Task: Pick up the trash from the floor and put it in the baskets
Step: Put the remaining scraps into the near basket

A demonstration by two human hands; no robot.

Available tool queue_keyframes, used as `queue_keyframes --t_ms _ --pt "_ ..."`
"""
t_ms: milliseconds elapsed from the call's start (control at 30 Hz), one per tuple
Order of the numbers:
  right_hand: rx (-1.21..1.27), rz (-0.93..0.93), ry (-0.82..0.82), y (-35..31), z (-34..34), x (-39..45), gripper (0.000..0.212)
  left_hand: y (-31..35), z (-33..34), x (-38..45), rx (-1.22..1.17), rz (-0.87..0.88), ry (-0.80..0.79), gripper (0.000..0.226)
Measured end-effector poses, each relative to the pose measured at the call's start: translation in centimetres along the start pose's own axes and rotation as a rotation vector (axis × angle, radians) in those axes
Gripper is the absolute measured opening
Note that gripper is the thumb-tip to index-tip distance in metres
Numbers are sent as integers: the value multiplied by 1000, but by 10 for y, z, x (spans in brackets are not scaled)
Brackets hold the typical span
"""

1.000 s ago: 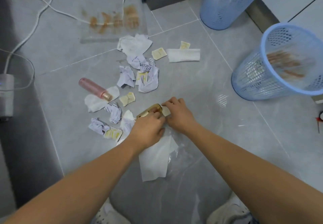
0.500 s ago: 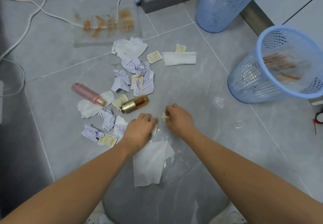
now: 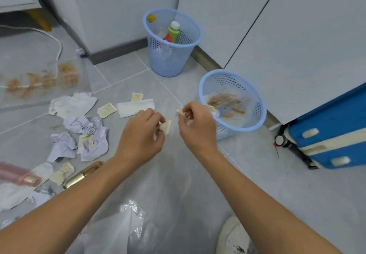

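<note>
Nearest is a crinkly clear plastic sheet [image 3: 130,232] lying on the floor [image 3: 247,174], beside a white shoe [image 3: 233,236]. Above the floor are the 2 hands. The left hand [image 3: 141,134] is curled around a small pale scrap [image 3: 165,127]. The right hand [image 3: 195,123] pinches another little scrap [image 3: 179,111] in its fingertips. Both scraps are up in the air, close to the near basket [image 3: 255,123] but not over it.

What could go wrong: the scraps are tiny and light, so 1 may slip out or float past the rim and land back on the floor. The near basket leans toward the hands, so a bump from an arm may tip it and spill the messy paper inside.

Further left, lots of trash is left on the floor: a gold bottle [image 3: 84,174], a blurry pink bottle [image 3: 19,175], about 4 small yellow-stained packets, and many crumpled papers [image 3: 79,134], too bunched up to count well. A folded white tissue [image 3: 135,107] lies past the hands.

Furthest away is the far basket [image 3: 170,59], with a green bottle [image 3: 173,31] inside. That makes 2 baskets and 3 bottles.
</note>
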State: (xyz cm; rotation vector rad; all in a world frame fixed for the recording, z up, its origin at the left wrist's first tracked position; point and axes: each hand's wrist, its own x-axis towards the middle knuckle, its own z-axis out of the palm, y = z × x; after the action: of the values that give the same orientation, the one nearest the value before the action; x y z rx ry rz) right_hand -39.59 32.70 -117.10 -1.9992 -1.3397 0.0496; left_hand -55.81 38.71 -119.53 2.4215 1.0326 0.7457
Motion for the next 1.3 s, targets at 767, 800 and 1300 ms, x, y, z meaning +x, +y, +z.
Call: queue_keyframes --t_ms 767,800,1300 --pt "36 9 -283 -34 33 -54 23 -41 -52 -73 20 -340 -149 20" --pt "42 9 -355 -44 45 -70 22 -48 -55 -94 15 -398 -143 20" --pt "-194 -206 -1040 -72 127 -210 41 -108 -45 -264 246 -719 -342 48"
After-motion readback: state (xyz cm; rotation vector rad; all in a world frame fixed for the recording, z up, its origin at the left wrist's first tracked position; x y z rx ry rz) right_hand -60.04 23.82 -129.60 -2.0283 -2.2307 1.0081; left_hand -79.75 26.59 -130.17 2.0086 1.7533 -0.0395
